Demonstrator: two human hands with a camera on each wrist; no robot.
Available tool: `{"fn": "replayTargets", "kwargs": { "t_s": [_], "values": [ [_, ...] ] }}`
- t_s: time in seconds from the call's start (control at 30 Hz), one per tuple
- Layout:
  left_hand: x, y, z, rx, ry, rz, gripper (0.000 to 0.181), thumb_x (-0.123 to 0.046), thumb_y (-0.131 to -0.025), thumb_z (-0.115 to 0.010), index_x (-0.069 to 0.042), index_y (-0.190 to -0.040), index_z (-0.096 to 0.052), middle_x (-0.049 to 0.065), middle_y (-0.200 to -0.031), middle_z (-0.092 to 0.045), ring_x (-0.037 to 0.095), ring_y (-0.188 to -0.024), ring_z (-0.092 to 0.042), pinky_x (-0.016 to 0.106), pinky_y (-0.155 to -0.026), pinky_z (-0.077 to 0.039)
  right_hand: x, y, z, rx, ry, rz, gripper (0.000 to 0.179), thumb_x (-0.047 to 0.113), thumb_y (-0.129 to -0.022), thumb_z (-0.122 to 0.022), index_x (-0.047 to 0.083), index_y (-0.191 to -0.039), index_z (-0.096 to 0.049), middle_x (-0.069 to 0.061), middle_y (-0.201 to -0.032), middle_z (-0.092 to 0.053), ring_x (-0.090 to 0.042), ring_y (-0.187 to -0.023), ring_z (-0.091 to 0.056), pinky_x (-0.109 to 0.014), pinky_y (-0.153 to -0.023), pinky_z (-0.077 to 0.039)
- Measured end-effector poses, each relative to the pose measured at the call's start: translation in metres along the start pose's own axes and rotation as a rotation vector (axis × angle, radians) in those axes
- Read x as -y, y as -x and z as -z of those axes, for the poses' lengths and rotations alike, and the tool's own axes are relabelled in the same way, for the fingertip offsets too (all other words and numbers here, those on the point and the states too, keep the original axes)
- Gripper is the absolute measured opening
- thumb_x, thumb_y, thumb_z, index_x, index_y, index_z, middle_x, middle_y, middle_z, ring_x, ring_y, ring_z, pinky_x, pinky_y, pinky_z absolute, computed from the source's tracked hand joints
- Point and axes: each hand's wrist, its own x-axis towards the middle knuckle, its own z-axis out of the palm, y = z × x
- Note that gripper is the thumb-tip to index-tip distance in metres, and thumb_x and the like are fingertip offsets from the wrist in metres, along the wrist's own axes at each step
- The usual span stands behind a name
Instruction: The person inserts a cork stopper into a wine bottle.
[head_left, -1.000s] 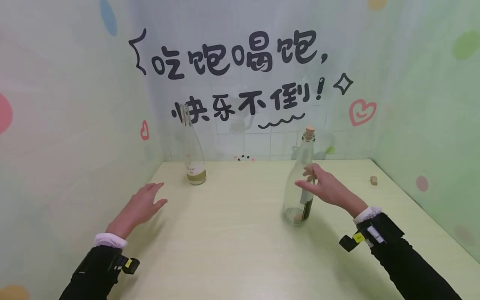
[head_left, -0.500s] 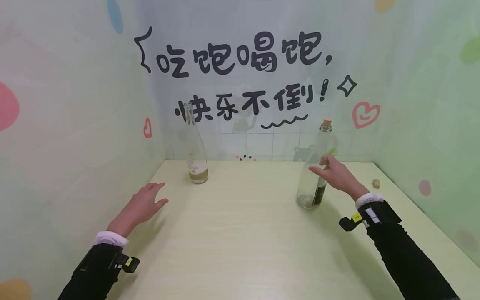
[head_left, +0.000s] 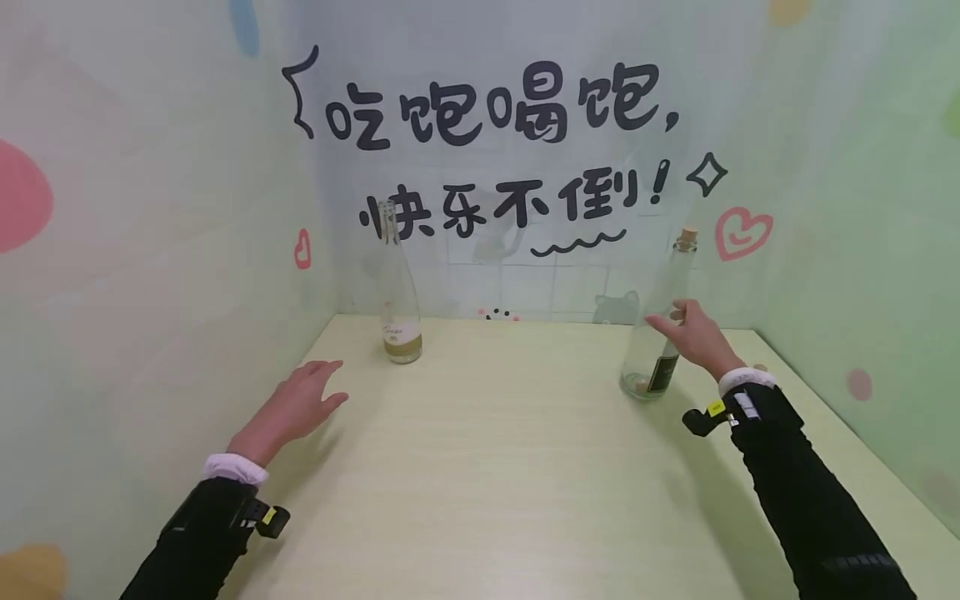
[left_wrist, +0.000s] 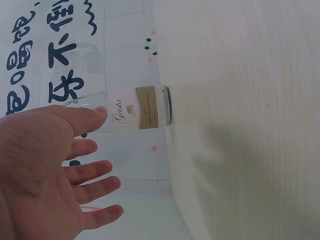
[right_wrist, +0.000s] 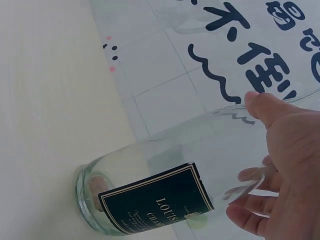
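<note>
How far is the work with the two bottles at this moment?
Looks done: the corked bottle has a cork in its neck and another lying inside on its bottom. In hand: the right hand grips it, standing on the table. Left: the open bottle has no cork; the left hand hovers short of it.

The wall (head_left: pixel 487 167) reads "吃饱喝饱, 快乐不倒!"; the left bottle (left_wrist: pixel 142 107) says "Gasta", the right bottle (right_wrist: pixel 160 200) "LOUIS".
</note>
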Motion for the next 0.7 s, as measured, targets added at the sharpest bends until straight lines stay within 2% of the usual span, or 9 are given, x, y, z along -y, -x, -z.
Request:
{"fn": "replayTargets", "kwargs": {
  "t_s": [0.33,0.5,0.7],
  "values": [
    [0.002,0.001,-0.001,0.017,0.017,0.014,0.062,-0.025,-0.094,-0.060,0.006,-0.143,-0.040,0.032,-0.136,-0.042,0.048,-0.123,-0.042,0.061,-0.097,-0.034,-0.015,-0.011,0.005,-0.052,-0.055,-0.070,0.108,0.067,-0.087,-0.045,-0.010,-0.148,-0.003,-0.038,-0.143,-0.027,-0.053,-0.126,-0.035,-0.060,-0.098,-0.033],
    [0.003,0.003,-0.003,0.020,0.017,0.017,0.062,-0.026,-0.093,-0.060,0.006,-0.142,-0.040,0.032,-0.136,-0.042,0.049,-0.122,-0.043,0.061,-0.096,-0.035,-0.022,-0.018,0.006,-0.070,-0.029,-0.063,0.106,0.067,-0.089,-0.042,-0.012,-0.148,-0.004,-0.040,-0.141,-0.028,-0.054,-0.123,-0.037,-0.060,-0.098,-0.033],
    [0.002,0.002,-0.004,0.012,0.018,0.021,0.061,-0.027,-0.093,-0.060,0.006,-0.142,-0.041,0.031,-0.135,-0.043,0.047,-0.123,-0.043,0.061,-0.096,-0.034,-0.024,-0.028,0.008,-0.111,-0.013,-0.058,0.098,0.058,-0.094,-0.042,-0.018,-0.146,-0.008,-0.044,-0.139,-0.025,-0.057,-0.124,-0.033,-0.061,-0.099,-0.030]
  ]
}}
